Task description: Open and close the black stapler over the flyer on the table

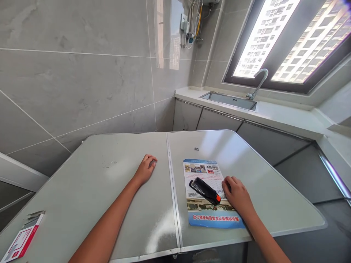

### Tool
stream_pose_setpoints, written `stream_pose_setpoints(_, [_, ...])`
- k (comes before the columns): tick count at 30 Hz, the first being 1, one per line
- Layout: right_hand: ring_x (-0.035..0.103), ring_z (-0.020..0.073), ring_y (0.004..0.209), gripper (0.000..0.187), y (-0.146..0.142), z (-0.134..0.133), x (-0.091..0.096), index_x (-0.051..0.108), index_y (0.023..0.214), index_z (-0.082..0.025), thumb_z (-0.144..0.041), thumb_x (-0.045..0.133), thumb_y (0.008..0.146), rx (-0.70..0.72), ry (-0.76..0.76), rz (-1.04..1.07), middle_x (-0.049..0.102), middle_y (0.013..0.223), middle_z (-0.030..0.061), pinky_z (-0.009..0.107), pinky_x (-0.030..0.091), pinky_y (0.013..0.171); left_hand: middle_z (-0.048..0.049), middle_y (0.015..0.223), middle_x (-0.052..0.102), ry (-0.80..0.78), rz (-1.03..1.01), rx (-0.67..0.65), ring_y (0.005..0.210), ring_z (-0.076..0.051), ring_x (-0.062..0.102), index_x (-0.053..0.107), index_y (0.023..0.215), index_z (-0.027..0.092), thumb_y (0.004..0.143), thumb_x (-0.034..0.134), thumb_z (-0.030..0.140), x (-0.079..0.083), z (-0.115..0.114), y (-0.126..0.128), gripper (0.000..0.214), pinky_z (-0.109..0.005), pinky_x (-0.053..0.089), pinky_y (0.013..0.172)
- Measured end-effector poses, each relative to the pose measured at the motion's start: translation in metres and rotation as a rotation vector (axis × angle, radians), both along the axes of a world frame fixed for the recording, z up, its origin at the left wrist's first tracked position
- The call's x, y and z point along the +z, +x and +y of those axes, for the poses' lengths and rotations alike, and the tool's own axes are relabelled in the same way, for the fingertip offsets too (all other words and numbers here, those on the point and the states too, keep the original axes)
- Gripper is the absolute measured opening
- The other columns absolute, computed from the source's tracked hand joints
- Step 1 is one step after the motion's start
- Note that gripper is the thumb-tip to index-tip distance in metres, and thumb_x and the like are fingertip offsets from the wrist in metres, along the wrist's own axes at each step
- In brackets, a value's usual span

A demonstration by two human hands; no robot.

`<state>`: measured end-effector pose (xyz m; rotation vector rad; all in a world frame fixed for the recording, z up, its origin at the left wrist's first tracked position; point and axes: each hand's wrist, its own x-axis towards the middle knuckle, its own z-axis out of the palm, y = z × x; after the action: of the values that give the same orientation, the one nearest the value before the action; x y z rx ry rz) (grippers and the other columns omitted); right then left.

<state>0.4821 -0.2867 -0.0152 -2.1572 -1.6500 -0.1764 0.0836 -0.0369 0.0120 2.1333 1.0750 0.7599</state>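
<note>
My left hand (146, 170) rests on the left half of the table, fingers loosely curled, with a grey gap between thumb and fingers. I can make out nothing held in it. At the right edge of a printed leaflet (203, 218), my right hand (237, 193) lies relaxed with bent fingers and also holds nothing visible. On the leaflet sits a black stapler (205, 191) with an orange-red end, lying diagonally just left of the right hand. Beyond the leaflet is a small strip of staples (196, 149).
The pale folding table (131, 226) has a seam down its middle. A red-and-white box (22, 241) with dark staple strips (35, 216) on its far end lies at the left. Tiny staples (109, 164) are scattered farther in. Behind stand a sink (230, 100) and counter.
</note>
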Motion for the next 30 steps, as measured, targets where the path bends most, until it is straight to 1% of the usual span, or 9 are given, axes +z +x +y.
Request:
stream_pose_setpoints(4, [0.058, 0.025, 0.082, 0.022, -0.004, -0.005, 0.008, 0.053, 0.086, -0.024, -0.036, 0.046, 0.104, 0.005, 0.068, 0.059, 0.06, 0.085, 0.0057, 0.038, 0.047, 0.076, -0.0065, 0.124, 0.056, 0.019, 0.016, -0.014, 0.119, -0.021, 0.059, 0.066, 0.111, 0.023, 0.101, 0.048, 0.025, 0.0, -0.001, 0.0, 0.021, -0.039, 0.048, 0.108])
stream_pose_setpoints(7, [0.06, 0.0265, 0.088, 0.022, -0.01, -0.009, 0.016, 0.056, 0.09, -0.023, -0.036, 0.047, 0.105, 0.02, 0.131, 0.034, 0.064, 0.092, 0.0082, 0.041, 0.049, 0.082, -0.0064, 0.126, 0.055, 0.021, 0.021, -0.013, 0.12, -0.022, 0.06, 0.065, 0.113, 0.024, 0.101, 0.048, 0.025, 0.0, -0.002, 0.0, 0.021, -0.039, 0.049, 0.107])
stream_pose_setpoints(12, [0.065, 0.0284, 0.11, 0.022, -0.018, -0.006, 0.021, 0.064, 0.114, -0.023, -0.033, 0.045, 0.107, 0.197, 0.059, -0.007, 0.067, 0.125, 0.0127, 0.046, 0.053, 0.095, -0.0063, 0.125, 0.057, 0.072, 0.036, 0.01, 0.117, -0.021, 0.061, 0.065, 0.113, 0.024, 0.102, 0.048, 0.025, 0.002, -0.008, -0.001, 0.021, -0.038, 0.052, 0.103])
stream_pose_setpoints(15, [0.065, 0.0288, 0.121, 0.025, -0.02, 0.002, 0.019, 0.066, 0.118, -0.025, -0.034, 0.046, 0.107, 0.252, 0.016, -0.008, 0.068, 0.134, 0.0111, 0.049, 0.053, 0.103, -0.007, 0.122, 0.059, 0.159, 0.091, 0.043, 0.111, -0.021, 0.063, 0.065, 0.109, 0.023, 0.103, 0.044, 0.021, 0.012, -0.013, 0.01, 0.022, -0.037, 0.054, 0.096])
stream_pose_setpoints(18, [0.058, 0.0291, 0.135, 0.033, -0.024, 0.013, 0.015, 0.064, 0.134, -0.027, -0.036, 0.046, 0.107, 0.277, -0.033, 0.007, 0.061, 0.149, 0.0088, 0.05, 0.052, 0.111, -0.0063, 0.118, 0.064, 0.242, 0.139, -0.022, 0.108, -0.022, 0.063, 0.066, 0.105, 0.024, 0.101, 0.048, 0.018, 0.028, -0.007, 0.045, 0.02, -0.035, 0.056, 0.088])
stream_pose_setpoints(20, [0.051, 0.0287, 0.145, 0.042, -0.026, 0.02, 0.013, 0.055, 0.148, -0.028, -0.036, 0.043, 0.109, 0.306, -0.062, 0.009, 0.052, 0.159, 0.007, 0.051, 0.05, 0.116, -0.0057, 0.118, 0.066, 0.24, 0.093, -0.076, 0.112, -0.021, 0.064, 0.067, 0.108, 0.023, 0.1, 0.051, 0.016, 0.036, 0.005, 0.082, 0.019, -0.034, 0.055, 0.095])
stream_pose_setpoints(22, [0.046, 0.0282, 0.149, 0.047, -0.027, 0.025, 0.011, 0.048, 0.156, -0.03, -0.035, 0.042, 0.109, 0.338, -0.076, 0.004, 0.047, 0.164, 0.0055, 0.052, 0.047, 0.119, -0.0069, 0.123, 0.066, 0.236, 0.093, -0.135, 0.117, -0.021, 0.063, 0.067, 0.111, 0.021, 0.098, 0.053, 0.014, 0.037, 0.022, 0.125, 0.021, -0.034, 0.053, 0.102])
stream_pose_setpoints(26, [0.044, 0.0279, 0.15, 0.049, -0.025, 0.029, 0.011, 0.044, 0.159, -0.031, -0.034, 0.043, 0.11, 0.376, -0.095, 0.0, 0.044, 0.165, 0.0046, 0.053, 0.048, 0.12, -0.0098, 0.143, 0.061, 0.309, 0.262, -0.277, 0.129, -0.025, 0.055, 0.063, 0.133, 0.019, 0.099, 0.059, 0.018, 0.021, 0.047, 0.203, 0.034, -0.039, 0.045, 0.111])
stream_pose_setpoints(30, [0.042, 0.0274, 0.152, 0.052, -0.025, 0.03, 0.015, 0.041, 0.161, -0.032, -0.032, 0.044, 0.109, 0.413, -0.131, -0.002, 0.041, 0.167, 0.0031, 0.052, 0.047, 0.121, -0.0119, 0.142, 0.062, 0.387, 0.414, -0.392, 0.128, -0.026, 0.055, 0.061, 0.137, 0.02, 0.102, 0.06, 0.025, 0.003, 0.053, 0.24, 0.036, -0.041, 0.044, 0.105])
